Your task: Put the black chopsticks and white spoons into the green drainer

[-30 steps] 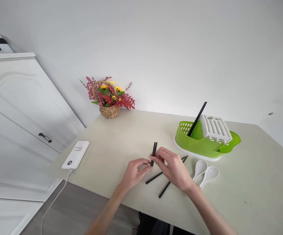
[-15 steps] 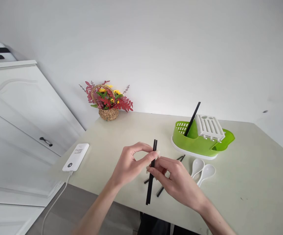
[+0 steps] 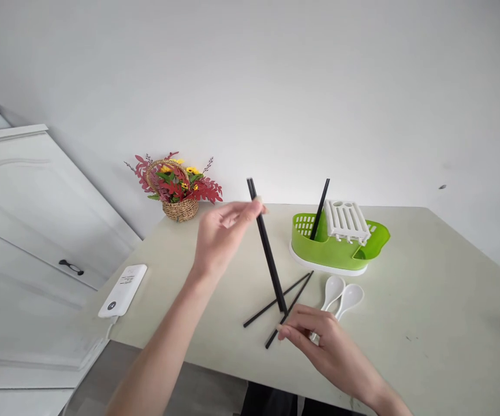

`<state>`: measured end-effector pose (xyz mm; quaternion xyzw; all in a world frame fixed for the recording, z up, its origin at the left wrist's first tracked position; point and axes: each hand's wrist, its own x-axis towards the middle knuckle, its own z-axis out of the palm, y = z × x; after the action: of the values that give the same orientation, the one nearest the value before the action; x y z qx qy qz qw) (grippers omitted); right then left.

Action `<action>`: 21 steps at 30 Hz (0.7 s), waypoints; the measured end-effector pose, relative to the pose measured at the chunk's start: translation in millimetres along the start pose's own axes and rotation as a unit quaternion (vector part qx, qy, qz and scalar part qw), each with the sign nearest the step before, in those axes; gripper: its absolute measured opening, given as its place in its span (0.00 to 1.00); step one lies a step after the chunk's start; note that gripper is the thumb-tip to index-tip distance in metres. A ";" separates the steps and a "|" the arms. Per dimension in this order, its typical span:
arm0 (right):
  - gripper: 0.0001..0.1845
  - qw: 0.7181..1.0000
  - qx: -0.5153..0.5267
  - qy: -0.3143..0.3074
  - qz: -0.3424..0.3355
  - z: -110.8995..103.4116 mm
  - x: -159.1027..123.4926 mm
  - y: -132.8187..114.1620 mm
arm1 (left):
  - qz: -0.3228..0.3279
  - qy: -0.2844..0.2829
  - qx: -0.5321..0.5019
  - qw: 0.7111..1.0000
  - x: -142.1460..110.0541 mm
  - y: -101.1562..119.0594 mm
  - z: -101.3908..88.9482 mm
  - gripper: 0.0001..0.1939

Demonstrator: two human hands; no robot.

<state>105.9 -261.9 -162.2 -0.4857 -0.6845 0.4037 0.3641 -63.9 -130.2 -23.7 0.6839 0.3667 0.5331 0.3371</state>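
My left hand (image 3: 226,234) is raised above the table, pinching a pair of black chopsticks (image 3: 268,254) near their upper ends. They slant down to the right, their lower tips close to the fingers of my right hand (image 3: 319,338). That hand is low over the table, thumb and fingers closed together. Its fingertips overlap one of two crossed black chopsticks (image 3: 256,318) on the table; I cannot tell whether they grip it. Two white spoons (image 3: 350,296) lie just beyond my right hand, their handles partly hidden by it.
A green utensil holder (image 3: 328,252) with a white slotted rack (image 3: 347,221) stands at the back right, black chopsticks (image 3: 320,208) leaning in its left compartment. A flower basket (image 3: 181,209) is at the back left. A white power bank (image 3: 123,290) with a cable lies on the left.
My left hand has lifted the chopstick pair up and left, and it now tilts the other way. My right hand has let go of the pair and moved down toward the crossed chopsticks.
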 end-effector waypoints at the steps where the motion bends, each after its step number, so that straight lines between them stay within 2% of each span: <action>1: 0.22 1.000 0.000 -0.016 0.007 -4.4 -6.8 6.3 | 0.013 0.014 -0.002 1.000 10.6 1.9 3.4 0.19; 3: 0.21 0.999 -0.006 -0.041 0.017 -16.6 -22.5 20.4 | 0.042 0.044 0.003 0.998 31.3 4.2 12.2 0.20; 5: 0.20 0.999 -0.011 -0.026 0.041 -32.5 -40.2 37.7 | 0.076 0.065 0.012 0.995 50.5 3.3 24.5 0.19; 8: 0.20 0.994 0.008 0.048 0.094 -58.6 -67.3 69.2 | 0.121 0.077 0.027 0.989 75.4 -4.9 49.8 0.20; 9: 0.22 0.989 0.021 0.091 0.115 -66.2 -75.5 80.1 | 0.128 0.076 0.035 0.988 82.6 -9.3 59.6 0.21; 12: 0.23 0.956 0.037 0.220 0.193 -81.0 -94.3 108.8 | 0.131 0.068 0.065 0.987 101.4 -25.7 90.5 0.22; 14: 0.23 0.940 0.044 0.262 0.213 -83.3 -99.8 121.8 | 0.130 0.064 0.081 0.986 111.1 -38.9 109.6 0.23; 17: 0.23 0.948 0.050 0.245 0.198 -78.8 -98.1 130.9 | 0.125 0.055 0.100 0.986 119.9 -60.8 133.1 0.24; 21: 0.23 0.959 0.017 0.218 0.179 -70.3 -90.0 132.5 | 0.106 0.019 0.124 0.986 119.5 -91.1 153.4 0.24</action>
<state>241.4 -307.4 -263.0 -0.6701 -0.4839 0.3579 0.4343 92.4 7.8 -75.1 0.7451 0.3613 0.5293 0.1845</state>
